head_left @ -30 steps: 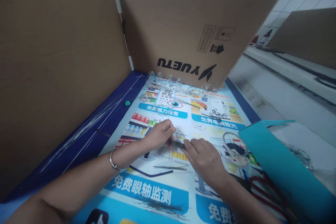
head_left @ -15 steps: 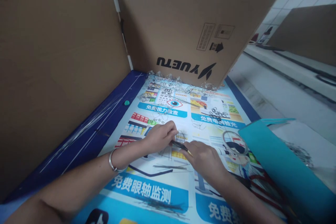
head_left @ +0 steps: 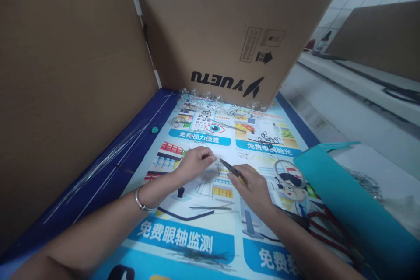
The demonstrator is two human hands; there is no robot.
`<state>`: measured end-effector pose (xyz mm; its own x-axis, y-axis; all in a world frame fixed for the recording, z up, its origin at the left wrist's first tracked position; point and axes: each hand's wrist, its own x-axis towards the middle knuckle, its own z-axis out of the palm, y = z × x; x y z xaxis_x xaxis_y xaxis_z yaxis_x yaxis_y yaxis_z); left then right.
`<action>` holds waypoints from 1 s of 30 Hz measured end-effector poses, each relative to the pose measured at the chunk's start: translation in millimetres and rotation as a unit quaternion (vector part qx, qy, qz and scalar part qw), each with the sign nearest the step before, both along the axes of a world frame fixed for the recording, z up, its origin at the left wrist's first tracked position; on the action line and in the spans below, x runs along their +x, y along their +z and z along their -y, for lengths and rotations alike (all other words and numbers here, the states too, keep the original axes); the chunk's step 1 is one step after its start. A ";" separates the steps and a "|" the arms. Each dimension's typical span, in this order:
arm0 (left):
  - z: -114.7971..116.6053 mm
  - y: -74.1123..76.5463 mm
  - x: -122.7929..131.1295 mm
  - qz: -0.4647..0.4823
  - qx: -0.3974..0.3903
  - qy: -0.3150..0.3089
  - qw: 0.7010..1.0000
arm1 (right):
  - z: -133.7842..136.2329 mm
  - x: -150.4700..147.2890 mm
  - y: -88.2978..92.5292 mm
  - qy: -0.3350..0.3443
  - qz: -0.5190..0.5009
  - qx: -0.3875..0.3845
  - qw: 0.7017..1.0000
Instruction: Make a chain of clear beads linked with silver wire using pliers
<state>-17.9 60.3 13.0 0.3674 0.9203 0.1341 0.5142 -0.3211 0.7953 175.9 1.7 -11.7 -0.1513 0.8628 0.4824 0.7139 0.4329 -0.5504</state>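
My right hand (head_left: 252, 187) is wrapped around a pair of pliers (head_left: 232, 169) with dark jaws and yellow on the handles. The jaws point up and left, close to the fingertips of my left hand (head_left: 196, 165). Thumb and forefinger of that hand are pinched together; whatever sits between them is too fine to make out. A silver bangle (head_left: 141, 200) circles my left wrist. Below the hands, several thin straight wires (head_left: 210, 207) lie on the printed poster sheet (head_left: 183, 267), and a larger bundle of dark wires (head_left: 203, 254) lies nearer to me.
Cardboard panels (head_left: 203, 22) stand at the left and back. Clear, glinting wire pieces (head_left: 210, 99) line the far edge, with dark loops (head_left: 269, 138) nearer. On the right, a teal box (head_left: 348, 201) has a wire tangle (head_left: 364, 183) beside it. A green lump (head_left: 154, 130) sits left.
The pliers have come away from my left fingertips, leaving a small gap, and their jaws now point further upward. My left hand has risen slightly. The whole view has shifted a little.
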 end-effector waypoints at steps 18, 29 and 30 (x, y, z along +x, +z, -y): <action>10.4 13.0 -11.2 -0.274 0.006 -0.093 0.957 | -2.8 1.8 -1.6 -0.006 -0.071 -0.078 0.994; 18.6 4.0 -7.4 -0.303 0.031 -0.128 0.944 | -2.3 1.0 -0.5 0.005 -0.076 -0.097 0.992; 18.8 5.0 -7.7 -0.299 0.031 -0.131 0.945 | -2.3 1.0 -0.3 0.005 -0.076 -0.096 0.993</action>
